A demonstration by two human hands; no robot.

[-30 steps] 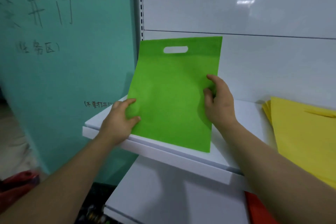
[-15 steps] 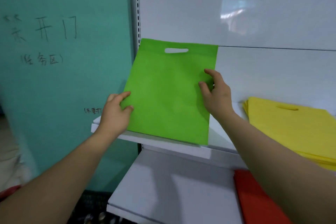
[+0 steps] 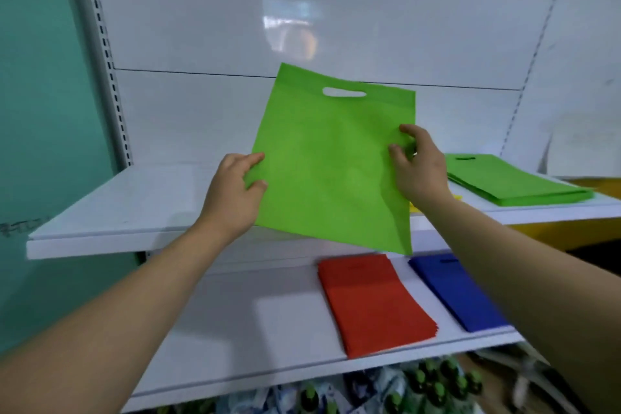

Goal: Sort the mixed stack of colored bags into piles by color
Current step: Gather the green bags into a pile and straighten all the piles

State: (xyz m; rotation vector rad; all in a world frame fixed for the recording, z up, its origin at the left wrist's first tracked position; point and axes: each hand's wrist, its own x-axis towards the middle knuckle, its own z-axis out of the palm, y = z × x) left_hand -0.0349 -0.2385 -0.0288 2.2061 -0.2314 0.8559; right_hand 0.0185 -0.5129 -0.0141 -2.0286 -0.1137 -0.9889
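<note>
Green bag (image 3: pixel 332 165) is held in the air in front of the upper shelf (image 3: pixel 134 205), handle cutout at the top, sheet slightly tilted. It is gripped by 2 hands.

Left hand (image 3: pixel 232 195): the bag's left edge is gripped, fingers (image 3: pixel 252 158) curled onto it, thumb on the front face.

Right hand (image 3: pixel 420 171): the right edge is pinched at about mid height, fingers (image 3: pixel 408 129) closed on the fabric.

The bag's bottom edge hangs across the shelf lip, and the lower right corner droops toward the lower shelf (image 3: pixel 255 329). Contact with the upper shelf cannot be told.

1 green pile (image 3: pixel 514 181) is seen lying flat on the upper shelf, just right of the right hand. A yellow sliver (image 3: pixel 454 197) is visible beside the right wrist; too little is shown to identify it.

2 piles are laid on the lower shelf: red pile (image 3: pixel 373 302) and blue pile (image 3: pixel 460 292), side by side with a gap between them. The blue pile is partly covered by the right forearm.

A teal wall (image 3: pixel 40 111) is seen at left. Blurred packaged goods (image 3: pixel 420 383) are seen below the lower shelf.
</note>
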